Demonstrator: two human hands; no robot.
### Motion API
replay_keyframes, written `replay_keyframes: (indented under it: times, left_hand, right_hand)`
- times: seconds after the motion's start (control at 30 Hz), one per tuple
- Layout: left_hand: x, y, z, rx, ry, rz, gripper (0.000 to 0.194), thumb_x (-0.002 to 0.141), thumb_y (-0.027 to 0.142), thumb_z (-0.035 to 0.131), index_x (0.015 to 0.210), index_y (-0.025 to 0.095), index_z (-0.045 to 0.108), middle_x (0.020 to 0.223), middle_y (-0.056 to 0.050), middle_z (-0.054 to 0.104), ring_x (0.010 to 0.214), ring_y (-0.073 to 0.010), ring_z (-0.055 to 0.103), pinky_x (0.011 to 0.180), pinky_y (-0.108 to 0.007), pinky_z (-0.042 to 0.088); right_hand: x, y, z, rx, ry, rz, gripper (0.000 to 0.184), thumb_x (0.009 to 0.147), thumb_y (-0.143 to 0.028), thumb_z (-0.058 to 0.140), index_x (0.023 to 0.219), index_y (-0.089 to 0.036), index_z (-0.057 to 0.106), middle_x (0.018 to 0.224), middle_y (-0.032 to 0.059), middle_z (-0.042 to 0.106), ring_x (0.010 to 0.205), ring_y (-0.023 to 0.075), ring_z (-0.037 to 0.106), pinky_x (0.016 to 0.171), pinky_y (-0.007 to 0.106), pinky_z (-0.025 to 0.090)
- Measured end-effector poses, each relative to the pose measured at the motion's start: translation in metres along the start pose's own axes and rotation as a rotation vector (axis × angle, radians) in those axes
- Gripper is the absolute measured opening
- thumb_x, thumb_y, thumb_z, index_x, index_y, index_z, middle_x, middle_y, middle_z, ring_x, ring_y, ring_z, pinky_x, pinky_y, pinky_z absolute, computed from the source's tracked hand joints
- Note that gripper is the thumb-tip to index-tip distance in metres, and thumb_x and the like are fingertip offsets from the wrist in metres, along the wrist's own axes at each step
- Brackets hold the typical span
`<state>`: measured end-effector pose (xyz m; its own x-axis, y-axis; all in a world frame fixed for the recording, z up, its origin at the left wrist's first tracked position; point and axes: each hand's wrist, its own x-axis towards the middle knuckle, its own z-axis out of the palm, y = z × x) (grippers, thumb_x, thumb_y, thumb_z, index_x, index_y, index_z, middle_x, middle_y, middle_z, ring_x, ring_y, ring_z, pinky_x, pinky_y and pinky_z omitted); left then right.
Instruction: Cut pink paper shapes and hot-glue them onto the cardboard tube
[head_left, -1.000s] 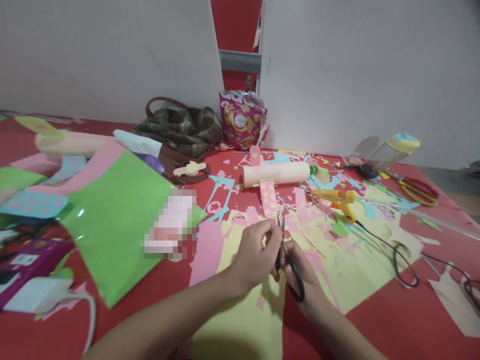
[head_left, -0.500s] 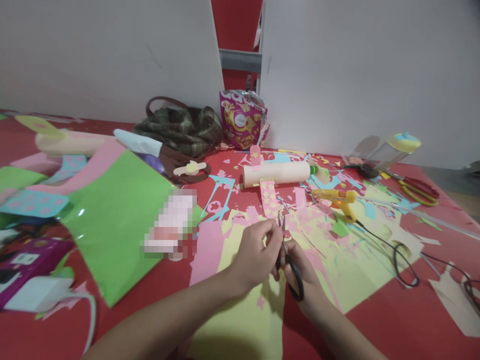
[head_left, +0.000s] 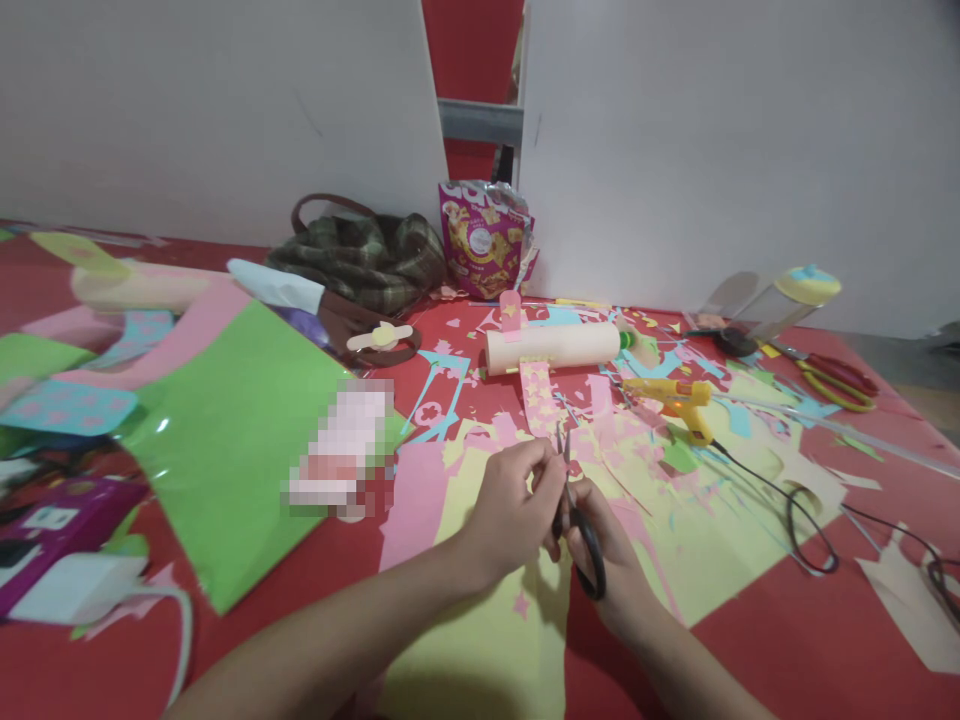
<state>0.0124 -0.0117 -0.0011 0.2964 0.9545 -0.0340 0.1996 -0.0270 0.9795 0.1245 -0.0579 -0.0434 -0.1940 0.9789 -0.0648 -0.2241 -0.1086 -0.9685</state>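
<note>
A pair of black-handled scissors (head_left: 592, 560) is gripped in my right hand (head_left: 611, 530), its slightly parted blades pointing away from me. My left hand (head_left: 514, 500) is closed in a pinch right beside the blades; whatever lies between its fingertips is too small or hidden to make out. Below both hands spreads a pale yellow sheet (head_left: 472, 640) with a small pink star (head_left: 520, 604) on it. Beyond them lies a cream paper roll (head_left: 559, 348) with pink strips attached, one a patterned strip (head_left: 537, 395) reaching toward me.
A yellow glue gun (head_left: 679, 400) with a black cord lies to the right, red-and-yellow-handled scissors (head_left: 836, 380) and a clear bottle (head_left: 776, 310) farther back. Green sheets (head_left: 225, 470) cover the left side. A plaid bag (head_left: 367, 255) and a purple snack pouch (head_left: 484, 240) stand against the wall.
Hardly anything differs. Both hands hold their place over the yellow sheet, and the scissors' handles have shifted very slightly.
</note>
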Motion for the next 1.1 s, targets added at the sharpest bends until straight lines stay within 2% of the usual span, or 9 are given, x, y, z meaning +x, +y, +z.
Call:
replay_keyframes:
  times: [0.13, 0.3, 0.43, 0.6, 0.8, 1.1]
  left_hand:
    - [0.002, 0.000, -0.002, 0.055, 0.014, 0.034, 0.024, 0.077, 0.021, 0.038, 0.054, 0.017, 0.034, 0.050, 0.005, 0.038, 0.048, -0.0076, 0.040, 0.047, -0.019, 0.032]
    - [0.007, 0.003, -0.005, 0.090, 0.016, 0.043, 0.024, 0.075, 0.017, 0.037, 0.052, 0.017, 0.031, 0.049, 0.005, 0.034, 0.049, -0.0075, 0.036, 0.049, -0.019, 0.030]
    - [0.008, -0.001, -0.004, 0.125, -0.102, 0.002, 0.022, 0.075, 0.019, 0.037, 0.054, 0.016, 0.037, 0.052, 0.004, 0.039, 0.051, -0.0080, 0.039, 0.049, -0.018, 0.030]
    - [0.008, -0.012, -0.001, 0.292, -0.202, 0.018, 0.022, 0.075, 0.023, 0.037, 0.055, 0.015, 0.043, 0.053, 0.003, 0.043, 0.050, -0.0085, 0.039, 0.047, -0.019, 0.028]
    - [0.011, -0.015, -0.005, 0.375, -0.269, 0.009, 0.019, 0.074, 0.022, 0.038, 0.058, 0.015, 0.046, 0.054, 0.003, 0.046, 0.050, -0.0079, 0.041, 0.046, -0.018, 0.027]
    - [0.017, -0.012, -0.018, 0.448, -0.384, 0.015, 0.022, 0.075, 0.028, 0.041, 0.060, 0.015, 0.050, 0.055, 0.003, 0.049, 0.052, -0.0078, 0.043, 0.046, -0.018, 0.027]
  right_hand:
    - [0.001, 0.000, 0.001, 0.055, 0.029, 0.006, 0.029, 0.072, -0.046, 0.054, 0.076, -0.024, 0.037, 0.063, -0.0042, 0.039, 0.052, 0.0106, 0.035, 0.047, 0.023, 0.030]
    - [0.003, 0.000, -0.001, 0.141, 0.178, 0.017, 0.023, 0.074, -0.038, 0.055, 0.074, -0.024, 0.037, 0.062, -0.0047, 0.044, 0.048, 0.0091, 0.036, 0.043, 0.021, 0.028]
    - [0.006, -0.002, -0.005, 0.193, 0.282, -0.015, 0.027, 0.068, -0.036, 0.062, 0.074, -0.023, 0.039, 0.065, -0.0039, 0.049, 0.057, 0.0114, 0.045, 0.053, 0.024, 0.036]
    - [0.012, 0.001, -0.009, 0.177, 0.455, 0.009, 0.028, 0.062, -0.022, 0.069, 0.075, -0.022, 0.044, 0.071, -0.0033, 0.052, 0.066, 0.0125, 0.049, 0.060, 0.025, 0.037]
    - [0.013, 0.005, -0.014, 0.191, 0.488, -0.031, 0.029, 0.060, -0.016, 0.069, 0.075, -0.022, 0.045, 0.074, -0.0036, 0.054, 0.068, 0.0120, 0.050, 0.061, 0.024, 0.037]
    - [0.010, 0.003, -0.010, 0.131, 0.429, 0.004, 0.025, 0.065, -0.013, 0.066, 0.075, -0.023, 0.045, 0.076, -0.0038, 0.053, 0.063, 0.0101, 0.047, 0.056, 0.022, 0.035]
